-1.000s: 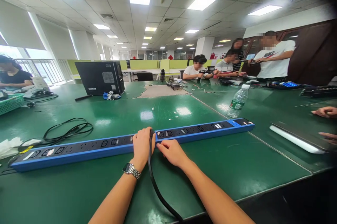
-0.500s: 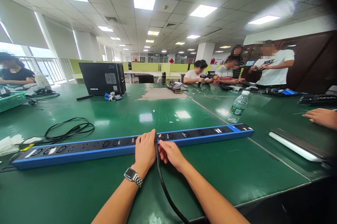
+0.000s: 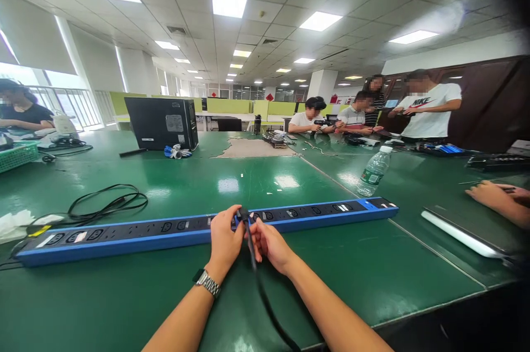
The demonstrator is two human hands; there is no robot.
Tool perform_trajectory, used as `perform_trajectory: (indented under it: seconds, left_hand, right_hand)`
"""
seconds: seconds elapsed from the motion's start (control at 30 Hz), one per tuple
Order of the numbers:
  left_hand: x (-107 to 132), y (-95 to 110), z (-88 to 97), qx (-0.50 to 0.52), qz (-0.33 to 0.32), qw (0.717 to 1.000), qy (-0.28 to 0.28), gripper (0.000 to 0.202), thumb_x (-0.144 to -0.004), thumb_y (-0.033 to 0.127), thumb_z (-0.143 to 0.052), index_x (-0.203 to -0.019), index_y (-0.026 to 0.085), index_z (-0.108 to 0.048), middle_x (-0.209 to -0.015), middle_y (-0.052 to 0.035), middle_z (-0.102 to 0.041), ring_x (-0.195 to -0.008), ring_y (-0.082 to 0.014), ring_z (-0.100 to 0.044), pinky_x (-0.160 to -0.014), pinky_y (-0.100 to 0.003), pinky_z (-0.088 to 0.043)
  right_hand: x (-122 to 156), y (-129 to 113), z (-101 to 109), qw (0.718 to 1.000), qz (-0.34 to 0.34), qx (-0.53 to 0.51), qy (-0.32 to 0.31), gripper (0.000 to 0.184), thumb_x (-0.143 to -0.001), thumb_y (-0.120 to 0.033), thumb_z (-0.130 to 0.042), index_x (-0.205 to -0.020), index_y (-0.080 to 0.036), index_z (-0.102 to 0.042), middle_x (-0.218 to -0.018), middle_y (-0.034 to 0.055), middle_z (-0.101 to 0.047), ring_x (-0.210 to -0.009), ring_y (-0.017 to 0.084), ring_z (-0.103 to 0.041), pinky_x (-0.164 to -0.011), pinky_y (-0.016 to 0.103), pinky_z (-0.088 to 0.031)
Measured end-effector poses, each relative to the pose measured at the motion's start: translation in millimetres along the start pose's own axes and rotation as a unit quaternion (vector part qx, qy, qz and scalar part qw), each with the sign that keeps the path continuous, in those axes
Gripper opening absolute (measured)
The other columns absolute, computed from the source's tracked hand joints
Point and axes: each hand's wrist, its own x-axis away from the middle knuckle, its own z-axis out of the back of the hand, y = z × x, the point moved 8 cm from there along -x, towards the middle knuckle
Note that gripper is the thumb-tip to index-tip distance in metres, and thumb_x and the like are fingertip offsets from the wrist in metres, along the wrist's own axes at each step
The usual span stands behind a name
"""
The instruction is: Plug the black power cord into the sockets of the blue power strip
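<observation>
A long blue and black power strip (image 3: 124, 232) lies across the green table (image 3: 372, 269) in front of me. My left hand (image 3: 226, 239), with a metal watch on the wrist, is closed on a black plug (image 3: 243, 214) at the strip's middle sockets. A black cable (image 3: 265, 297) runs from the plug back toward me between my arms. My right hand (image 3: 267, 241) sits right beside the plug, its fingers curled round the cable just below it.
A coiled black cable (image 3: 107, 204) lies at the left. A water bottle (image 3: 374, 170) stands behind the strip's right end. A black computer case (image 3: 161, 123) stands at the back. Another person's hand (image 3: 492, 197) rests near a flat device (image 3: 464, 228) at the right. Several people sit farther off.
My hands have drawn together at the plug, and the plug now stands slightly higher above the strip. The other person's hand at the right has moved left and down.
</observation>
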Motion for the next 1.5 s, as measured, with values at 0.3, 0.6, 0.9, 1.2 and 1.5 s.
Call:
perform_trajectory:
  seconds: [0.3, 0.6, 0.9, 1.2, 1.5]
  left_hand:
    - [10, 31, -2.5, -0.022, -0.112, 0.993, -0.04, 0.042, -0.088, 0.023, -0.058, -0.13, 0.028, -0.056, -0.113, -0.0038, -0.071, -0.108, -0.0226, -0.057, -0.097, -0.044, -0.041]
    - [11, 23, -3.0, 0.009, -0.075, 0.997, -0.015, 0.035, -0.09, 0.026, -0.053, -0.125, 0.024, -0.058, -0.115, -0.0063, -0.068, -0.109, -0.0221, -0.058, -0.098, -0.043, -0.044]
    - [11, 24, -0.7, 0.018, -0.072, 0.997, -0.015, 0.028, -0.089, 0.022, -0.054, -0.116, 0.022, -0.062, -0.113, -0.006, -0.069, -0.106, -0.0211, -0.06, -0.095, -0.041, -0.045]
    - [11, 23, -1.0, 0.025, -0.073, 0.997, -0.01, 0.025, -0.088, 0.021, -0.054, -0.11, 0.023, -0.065, -0.108, -0.0053, -0.07, -0.103, -0.0212, -0.06, -0.093, -0.04, -0.046]
    - [11, 19, -3.3, 0.02, -0.066, 0.997, -0.018, 0.028, -0.089, 0.023, -0.054, -0.116, 0.023, -0.061, -0.108, -0.005, -0.07, -0.104, -0.021, -0.06, -0.093, -0.039, -0.045]
  right_hand:
    - [3, -3, 17, 0.99, -0.045, -0.124, 0.04, 0.041, -0.079, -0.054, -0.065, -0.075, -0.014, -0.062, -0.049, -0.0032, -0.056, -0.032, 0.005, -0.039, -0.036, 0.019, -0.028]
    - [22, -35, 103, 0.959, -0.018, -0.129, 0.253, 0.032, -0.087, -0.042, -0.047, -0.064, -0.02, -0.049, -0.043, -0.0071, -0.039, -0.033, 0.007, -0.034, -0.036, 0.019, -0.03]
    - [28, -33, 104, 0.955, -0.073, -0.073, 0.277, 0.035, -0.086, -0.038, -0.051, -0.057, -0.019, -0.046, -0.038, -0.0085, -0.035, -0.031, 0.005, -0.031, -0.034, 0.017, -0.028]
    - [22, -27, 111, 0.955, -0.122, -0.015, 0.27, 0.035, -0.086, -0.039, -0.048, -0.058, -0.019, -0.047, -0.036, -0.0078, -0.037, -0.028, 0.005, -0.031, -0.032, 0.017, -0.027]
    - [28, -42, 116, 0.939, -0.017, 0.036, 0.341, 0.03, -0.077, -0.035, -0.061, -0.054, -0.018, -0.051, -0.037, -0.0039, -0.043, -0.03, 0.007, -0.038, -0.031, 0.019, -0.029]
